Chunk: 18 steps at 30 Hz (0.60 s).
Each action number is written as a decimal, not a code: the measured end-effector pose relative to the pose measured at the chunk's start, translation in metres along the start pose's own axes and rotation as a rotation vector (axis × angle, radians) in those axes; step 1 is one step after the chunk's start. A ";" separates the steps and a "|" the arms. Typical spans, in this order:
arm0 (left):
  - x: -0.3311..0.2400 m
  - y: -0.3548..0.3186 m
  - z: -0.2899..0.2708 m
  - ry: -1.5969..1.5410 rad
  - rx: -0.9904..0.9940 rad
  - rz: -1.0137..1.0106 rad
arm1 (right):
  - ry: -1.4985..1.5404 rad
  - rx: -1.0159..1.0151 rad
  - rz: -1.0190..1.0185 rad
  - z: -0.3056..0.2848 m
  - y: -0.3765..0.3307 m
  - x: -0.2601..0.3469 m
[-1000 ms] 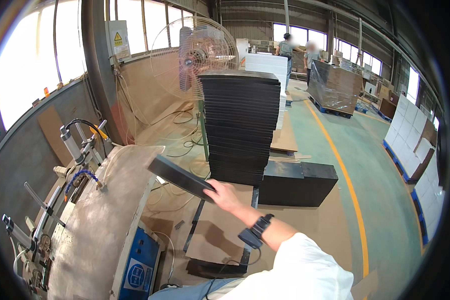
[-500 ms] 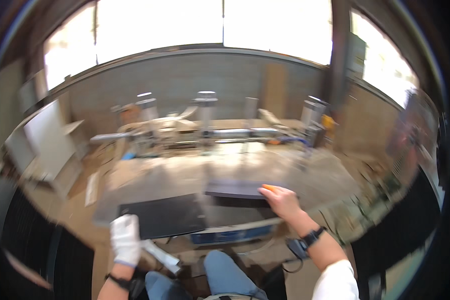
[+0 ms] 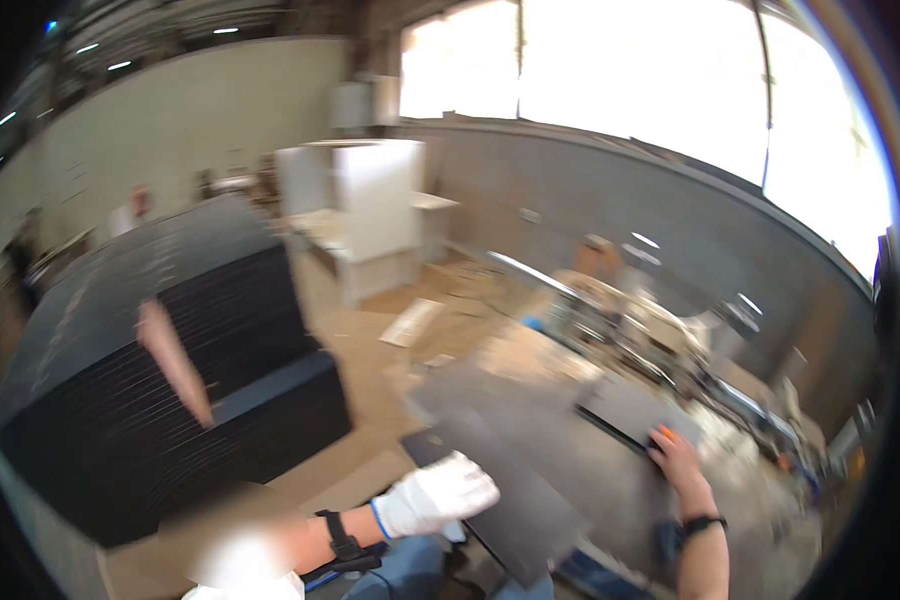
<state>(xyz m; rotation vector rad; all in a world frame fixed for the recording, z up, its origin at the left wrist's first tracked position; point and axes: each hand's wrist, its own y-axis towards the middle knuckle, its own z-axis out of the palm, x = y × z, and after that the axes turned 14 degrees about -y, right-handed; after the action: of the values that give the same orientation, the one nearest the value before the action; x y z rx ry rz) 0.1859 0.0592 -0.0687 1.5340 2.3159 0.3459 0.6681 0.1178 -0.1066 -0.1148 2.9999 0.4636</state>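
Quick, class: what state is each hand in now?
Left hand: gloved, at the edge of a dark panel; grip cannot be told.
Right hand: at a second dark panel; grip cannot be told through blur.

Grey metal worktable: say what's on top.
A dark rectangular panel, right hand at its end, is on or just above the worktable. A second dark panel, at the white-gloved left hand, hides part of its near edge. Anything beneath is covered.

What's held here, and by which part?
Left hand: dark flat panel, by its near long edge. Right hand: second dark panel, by its near right corner. Fingers blurred.
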 end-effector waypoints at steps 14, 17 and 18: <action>-0.010 -0.122 -0.118 0.534 -0.365 -0.487 | 0.185 -0.265 -0.052 -0.078 0.000 0.102; 0.010 -0.152 -0.118 0.571 -0.407 -0.619 | 0.735 -0.446 -0.264 -0.184 -0.062 0.152; 0.018 -0.161 -0.115 0.663 -0.430 -0.611 | 0.861 -0.532 -0.448 -0.222 -0.086 0.165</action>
<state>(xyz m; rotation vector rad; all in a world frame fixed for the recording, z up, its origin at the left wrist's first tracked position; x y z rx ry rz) -0.0027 0.0117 -0.0276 0.4946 2.7708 1.2176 0.4924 -0.0413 0.0595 -1.2899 3.3063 1.4317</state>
